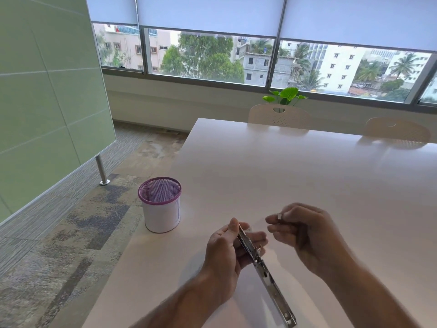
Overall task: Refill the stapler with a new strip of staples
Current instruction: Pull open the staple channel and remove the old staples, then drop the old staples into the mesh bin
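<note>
A stapler (264, 271) is held open above a white table (295, 166) while a staple strip (280, 217) is pinched alongside.

Nearest the camera, the metal stapler is seen swung open, its long arm reaching down toward the lower edge of the view; its upper part is gripped in the left hand (227, 254), with the thumb laid along one side and the fingers curled behind. Just to the right, and apart from the stapler, a small silvery staple strip is pinched between the thumb and fingertips of the right hand (305, 233). Farther left, a purple-rimmed mesh pen cup (160, 207) is stood near the table edge. Beyond the table, two pale chairs (281, 114) and a green plant (287, 95) are set before the windows (212, 58).
</note>
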Motion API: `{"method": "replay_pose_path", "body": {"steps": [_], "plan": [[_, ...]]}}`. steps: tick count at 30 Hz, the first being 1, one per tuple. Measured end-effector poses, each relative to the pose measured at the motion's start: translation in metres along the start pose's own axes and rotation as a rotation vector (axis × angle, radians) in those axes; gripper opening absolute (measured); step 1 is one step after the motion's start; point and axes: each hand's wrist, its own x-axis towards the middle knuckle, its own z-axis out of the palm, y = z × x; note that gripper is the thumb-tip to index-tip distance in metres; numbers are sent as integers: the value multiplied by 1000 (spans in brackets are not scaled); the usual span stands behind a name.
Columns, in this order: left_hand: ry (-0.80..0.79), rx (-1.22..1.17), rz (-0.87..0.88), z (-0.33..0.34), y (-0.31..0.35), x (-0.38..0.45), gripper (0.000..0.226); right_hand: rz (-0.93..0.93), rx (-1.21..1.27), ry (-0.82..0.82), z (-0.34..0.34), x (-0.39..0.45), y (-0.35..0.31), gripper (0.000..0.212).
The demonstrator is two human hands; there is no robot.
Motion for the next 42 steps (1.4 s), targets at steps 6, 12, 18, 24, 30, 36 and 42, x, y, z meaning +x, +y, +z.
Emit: {"method": "replay_pose_path", "body": {"steps": [6, 12, 18, 24, 30, 36, 42], "plan": [[32, -48, 11, -4, -1, 5, 36, 338, 318, 8, -7, 11, 20, 16], [88, -56, 33, -6, -2, 8, 32, 299, -3, -63, -9, 11, 29, 15], [121, -182, 64, -2, 1, 7, 28, -101, -729, -130, -8, 2, 17, 47], [111, -204, 70, -2, -3, 7, 27, -428, -1206, -6, -1, -1, 32, 25], [118, 14, 187, -17, 12, 17, 32, -423, -1150, -33, -1, -3, 32, 18], [207, 990, 676, -56, 35, 29, 12, -362, -1275, -106, 3, -5, 38, 10], [84, 1573, 558, -68, 28, 43, 42, -327, -1412, -169, 5, -8, 51, 27]]}}
